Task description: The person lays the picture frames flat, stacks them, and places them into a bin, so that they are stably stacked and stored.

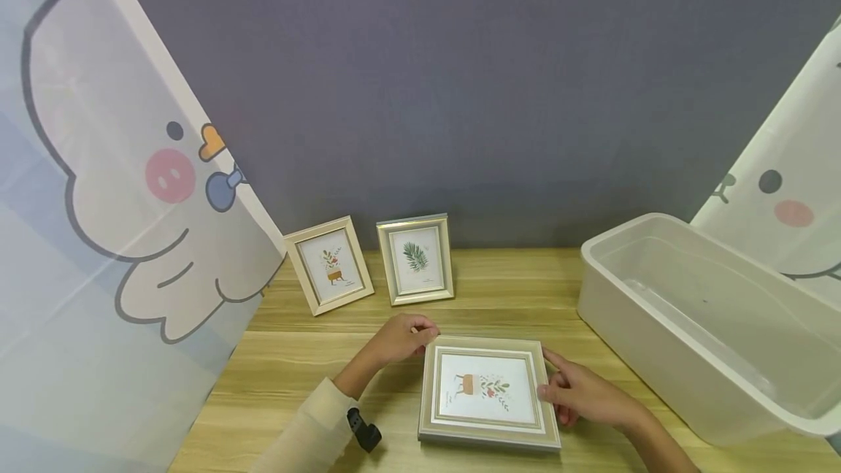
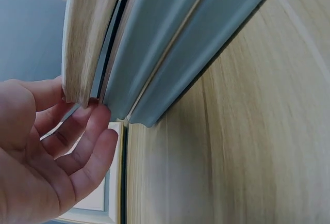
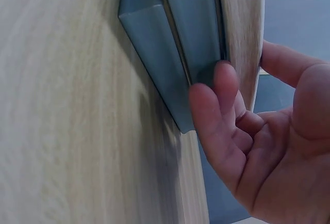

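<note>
A stack of picture frames lies on the wooden table, close to the person. On top is a light wood picture frame (image 1: 488, 344) around a print of a potted plant, turned sideways. Beneath it the wrist views show two grey-blue frames (image 2: 172, 33), lying one on the other. At the top left corner, the left hand (image 1: 397, 341) pinches the upper frame, thumb on its face and fingertips at its underside. The right hand (image 1: 588, 394) holds the right edge, its thumb over the front, while some fingertips touch the side of the grey-blue frame below.
Two smaller picture frames stand upright at the back: a cream one (image 1: 363, 276) with a plant print and a silver-gold one (image 1: 449, 268) with a green leaf. A large white bin (image 1: 647, 345) occupies the right side. A grey curtain (image 1: 460, 93) hangs behind the table.
</note>
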Available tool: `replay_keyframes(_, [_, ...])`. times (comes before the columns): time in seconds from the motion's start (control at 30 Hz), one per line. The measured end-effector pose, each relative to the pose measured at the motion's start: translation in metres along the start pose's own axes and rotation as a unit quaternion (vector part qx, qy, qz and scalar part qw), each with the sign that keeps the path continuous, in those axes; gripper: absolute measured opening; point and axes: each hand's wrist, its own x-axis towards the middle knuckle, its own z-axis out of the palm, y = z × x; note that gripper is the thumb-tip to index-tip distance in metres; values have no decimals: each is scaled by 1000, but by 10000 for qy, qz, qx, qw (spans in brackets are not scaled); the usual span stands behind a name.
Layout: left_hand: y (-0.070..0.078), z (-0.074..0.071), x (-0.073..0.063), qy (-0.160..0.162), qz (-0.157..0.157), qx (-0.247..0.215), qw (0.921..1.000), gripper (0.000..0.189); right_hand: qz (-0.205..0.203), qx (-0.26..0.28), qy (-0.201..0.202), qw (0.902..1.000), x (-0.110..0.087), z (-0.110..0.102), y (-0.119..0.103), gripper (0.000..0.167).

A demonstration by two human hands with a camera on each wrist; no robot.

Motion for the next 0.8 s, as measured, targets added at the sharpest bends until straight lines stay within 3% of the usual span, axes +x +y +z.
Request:
replay_keyframes(0.23, [-2, 1, 1, 48, 155, 98, 9998, 17, 38, -9, 53, 10000, 1, 1, 1, 88])
replay_keyframes(0.67, [-3, -1, 2, -53, 102, -57, 9999, 20, 39, -215, 188, 9996, 3, -1, -1, 87])
replay_keyframes(0.8, [-4, -4, 2, 22, 87, -56, 9999, 24, -12, -430, 440, 9981, 5, -4, -1, 81])
